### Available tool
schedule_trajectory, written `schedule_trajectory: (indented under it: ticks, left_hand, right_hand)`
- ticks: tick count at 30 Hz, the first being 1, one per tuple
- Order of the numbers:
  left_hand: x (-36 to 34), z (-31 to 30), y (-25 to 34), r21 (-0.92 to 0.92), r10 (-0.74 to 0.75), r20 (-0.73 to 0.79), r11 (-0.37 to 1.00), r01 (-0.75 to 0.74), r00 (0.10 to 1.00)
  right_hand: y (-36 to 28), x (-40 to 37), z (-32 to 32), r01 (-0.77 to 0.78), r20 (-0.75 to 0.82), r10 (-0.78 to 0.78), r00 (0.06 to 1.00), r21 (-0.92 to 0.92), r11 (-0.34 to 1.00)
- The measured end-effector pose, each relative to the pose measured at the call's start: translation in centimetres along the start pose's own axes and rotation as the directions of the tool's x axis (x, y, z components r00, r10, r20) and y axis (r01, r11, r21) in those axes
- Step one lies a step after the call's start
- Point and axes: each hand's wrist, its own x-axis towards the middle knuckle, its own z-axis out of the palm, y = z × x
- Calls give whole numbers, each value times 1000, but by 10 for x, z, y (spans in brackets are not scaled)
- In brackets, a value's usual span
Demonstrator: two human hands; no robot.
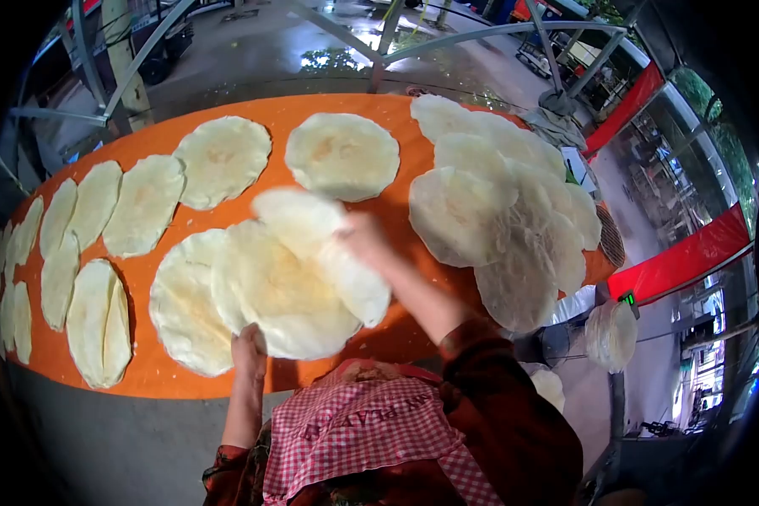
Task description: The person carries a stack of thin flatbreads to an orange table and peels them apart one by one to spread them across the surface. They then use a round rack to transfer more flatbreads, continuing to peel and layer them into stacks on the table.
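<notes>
A large, thin, pale flatbread (pixel 270 282) lies in front of me on the orange tabletop (pixel 396 337), overlapping another flatbread (pixel 177 304) on its left. My left hand (pixel 249 346) pinches its near edge. At its far right side, my right hand (pixel 364 242), smeared by motion, grips a raised, folded-over flap (pixel 308 223); its fingertips are partly hidden. Beyond the hands, a single round flatbread (pixel 341 156) with a tan centre lies flat.
More flatbreads (pixel 148 202) are spread across the left side, one with a lengthwise fold (pixel 99 325). A loose pile of translucent sheets (pixel 514 211) covers the right end. Past it sits a round mesh (pixel 611 236). Metal frame bars (pixel 497 29) stand behind the table.
</notes>
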Motion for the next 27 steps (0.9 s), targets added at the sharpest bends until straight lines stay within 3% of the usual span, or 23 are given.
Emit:
schedule_trajectory:
  ticks: [1, 2, 3, 4, 6, 7, 8, 10, 11, 12, 13, 14, 15, 16, 18, 19, 20, 21, 22, 23, 25, 27]
  left_hand:
    - [-2, -6, 3, 6, -25, 2, 1000, 25, 1000]
    - [3, -16, 0, -10, -32, 10, 999, 32, 999]
    - [7, -20, -4, -28, -37, 15, 999, 37, 999]
    - [-7, -6, 3, -68, -44, 13, 997, 44, 999]
    - [10, -27, -16, -23, -25, 43, 999, 26, 999]
    - [14, -35, -22, 1, -17, 56, 1000, 17, 998]
    - [3, -24, -16, -95, -24, 137, 995, 37, 990]
    - [-30, 11, 6, -276, -13, 297, 956, 99, 955]
    - [-33, 16, 8, -342, -24, 309, 930, 135, 951]
    - [-36, 17, 10, -406, -34, 318, 898, 169, 947]
    - [-39, 16, 11, -470, -41, 323, 860, 197, 946]
    - [-37, 14, 10, -500, -70, 342, 830, 245, 937]
    - [-30, 5, 3, -481, -86, 329, 842, 246, 940]
    - [-26, 3, 1, -414, -45, 420, 880, 235, 906]
    - [-15, 8, -2, -278, -30, 315, 953, 122, 949]
    - [-16, 15, 0, -290, -14, 301, 951, 106, 953]
    - [-19, 20, 0, -243, 22, 263, 969, 45, 964]
    - [-27, 30, 9, -225, 5, 265, 973, 57, 964]
    - [-31, 35, 15, -219, 17, 290, 974, 49, 957]
    - [-33, 40, 19, -212, 25, 324, 976, 47, 946]
    - [-36, 46, 24, -186, 38, 286, 982, 17, 957]
    - [-34, 43, 23, -176, 26, 256, 984, 21, 966]
  right_hand:
    - [20, 13, -39, -131, 9, 135, 991, 316, 940]
    - [9, 10, -85, -246, -63, 294, 954, 398, 884]
    - [27, 10, -130, -246, -26, 312, 950, 557, 794]
    - [57, 10, -162, -94, -162, 255, 953, 644, 759]
    - [109, -2, -219, 32, -284, 223, 933, 681, 731]
    - [143, -5, -241, 14, -364, 257, 895, 599, 800]
    - [176, -9, -251, 108, -493, 216, 843, 548, 829]
    - [265, -23, -268, 0, -561, 301, 771, 472, 882]
    - [317, -30, -271, -123, -540, 454, 709, 540, 833]
    - [315, -42, -257, -373, -627, 612, 483, 485, 791]
    - [321, -56, -247, -460, -783, 433, 446, 214, 862]
    - [323, -66, -232, -533, -872, 209, 443, -68, 844]
    - [322, -62, -213, -578, -884, -36, 466, -335, 744]
    - [318, -53, -185, -327, -773, -48, 632, -323, 888]
    - [298, -41, -97, 176, -485, -181, 856, -56, 983]
    - [210, -49, -61, -32, -72, 69, 995, 420, 907]
    - [161, -51, -22, -47, 145, -10, 989, 388, 920]
    - [136, -56, 22, 19, 248, -108, 963, 333, 943]
    - [88, -67, 50, -142, 430, -40, 902, 384, 912]
    - [42, -78, 68, -65, 513, -118, 850, 323, 944]
    - [7, -85, 107, 205, 511, -319, 799, 268, 941]
    - [0, -86, 132, 226, 467, -315, 826, 237, 945]
